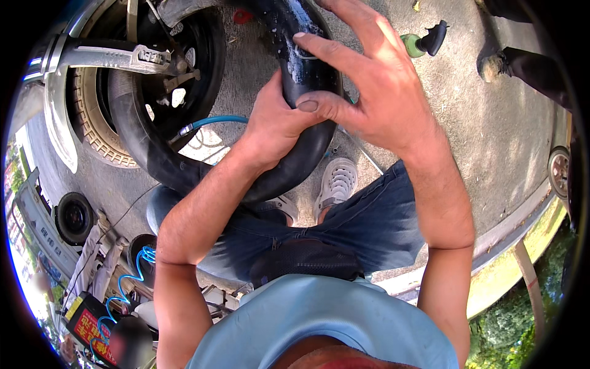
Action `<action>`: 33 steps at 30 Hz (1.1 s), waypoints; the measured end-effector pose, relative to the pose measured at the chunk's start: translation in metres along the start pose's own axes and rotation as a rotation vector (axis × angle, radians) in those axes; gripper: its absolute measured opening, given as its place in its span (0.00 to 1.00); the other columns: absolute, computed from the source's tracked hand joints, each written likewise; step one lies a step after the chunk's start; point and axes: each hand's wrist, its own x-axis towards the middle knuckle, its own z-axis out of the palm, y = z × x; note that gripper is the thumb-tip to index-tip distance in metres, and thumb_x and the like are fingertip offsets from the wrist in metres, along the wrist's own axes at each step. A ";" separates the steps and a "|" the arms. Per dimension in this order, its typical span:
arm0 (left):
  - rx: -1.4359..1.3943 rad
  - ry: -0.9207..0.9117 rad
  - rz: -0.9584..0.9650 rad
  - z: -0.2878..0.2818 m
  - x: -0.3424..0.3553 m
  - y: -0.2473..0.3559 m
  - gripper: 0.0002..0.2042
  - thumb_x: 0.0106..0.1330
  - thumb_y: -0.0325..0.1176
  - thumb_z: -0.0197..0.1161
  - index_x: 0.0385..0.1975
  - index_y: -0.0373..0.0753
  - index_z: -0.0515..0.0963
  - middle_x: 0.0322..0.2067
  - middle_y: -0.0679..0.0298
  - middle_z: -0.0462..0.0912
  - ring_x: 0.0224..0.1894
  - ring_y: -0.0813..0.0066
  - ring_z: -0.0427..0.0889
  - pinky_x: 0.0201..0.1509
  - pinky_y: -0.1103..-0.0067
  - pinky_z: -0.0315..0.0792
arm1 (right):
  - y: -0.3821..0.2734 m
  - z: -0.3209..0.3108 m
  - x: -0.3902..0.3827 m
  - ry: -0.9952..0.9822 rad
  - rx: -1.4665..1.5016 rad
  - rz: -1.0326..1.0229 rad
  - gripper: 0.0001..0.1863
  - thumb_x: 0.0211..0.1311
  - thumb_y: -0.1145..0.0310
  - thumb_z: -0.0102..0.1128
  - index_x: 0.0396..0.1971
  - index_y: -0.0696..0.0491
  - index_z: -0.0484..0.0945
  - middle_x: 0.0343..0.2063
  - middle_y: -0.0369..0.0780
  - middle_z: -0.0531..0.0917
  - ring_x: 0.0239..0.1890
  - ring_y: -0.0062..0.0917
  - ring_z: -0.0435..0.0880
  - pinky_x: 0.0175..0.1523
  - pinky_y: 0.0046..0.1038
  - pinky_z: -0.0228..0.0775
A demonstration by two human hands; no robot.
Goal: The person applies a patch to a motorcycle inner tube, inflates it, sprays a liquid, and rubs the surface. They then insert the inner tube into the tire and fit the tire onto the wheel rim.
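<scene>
Above pavement (476,175), away from its right edge, the left hand (275,123) clamps a black tube (307,155) running forward from that grip to a white smear (297,69) — right hand (384,83) nearer, fingers (332,53) spread, perhaps touching.

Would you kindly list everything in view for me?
Inner tube: 1, black, upper centre
White residue: several patches, white, on that tube
Large wheel: 1, black and tan, upper left
Fender: 1, silver, upper left
Hose: 1, teal, left of centre
Spray bottle: 1, green and black, upper right
Small wheel: 1, black, left
Another wheel: 1, brownish, right edge
Coiled hose: 1, blue, lower left
Sign panel: 1, black, red and yellow, lower left
Another person's leg: 1, dark, upper right
Pavement: 1, grey, underneath
Shoes: 2, pale grey, centre
Jeans: 1 pair, blue, below centre
Shirt: 1, light blue, bottom
Left hand: 1, bare, gripping the tube
Right hand: 1, bare, spread at the tube
</scene>
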 end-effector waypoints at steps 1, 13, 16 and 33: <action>0.009 0.000 -0.003 0.002 0.001 0.004 0.29 0.64 0.33 0.75 0.61 0.35 0.68 0.48 0.62 0.81 0.47 0.77 0.83 0.53 0.76 0.81 | -0.005 0.001 -0.001 -0.013 -0.026 0.002 0.33 0.52 0.49 0.76 0.54 0.53 0.83 0.64 0.57 0.71 0.65 0.57 0.71 0.67 0.54 0.65; -0.037 -0.026 0.002 0.003 0.004 -0.001 0.30 0.63 0.30 0.71 0.63 0.33 0.67 0.49 0.61 0.80 0.50 0.77 0.82 0.55 0.77 0.80 | -0.008 -0.001 -0.006 -0.069 -0.156 0.087 0.34 0.52 0.47 0.74 0.56 0.52 0.81 0.64 0.58 0.70 0.67 0.60 0.69 0.68 0.58 0.61; -0.051 -0.018 0.002 0.002 0.003 -0.002 0.30 0.62 0.31 0.72 0.62 0.33 0.67 0.49 0.61 0.80 0.49 0.77 0.82 0.54 0.77 0.80 | -0.015 -0.005 0.005 -0.213 -0.155 0.169 0.35 0.53 0.47 0.74 0.57 0.52 0.81 0.64 0.58 0.71 0.67 0.60 0.69 0.69 0.58 0.60; -0.093 -0.043 -0.028 0.007 0.007 0.009 0.26 0.64 0.33 0.74 0.58 0.34 0.70 0.45 0.62 0.82 0.46 0.78 0.84 0.50 0.78 0.82 | -0.011 -0.010 -0.005 -0.151 -0.112 0.007 0.31 0.50 0.47 0.75 0.55 0.45 0.85 0.66 0.49 0.73 0.70 0.50 0.68 0.70 0.51 0.62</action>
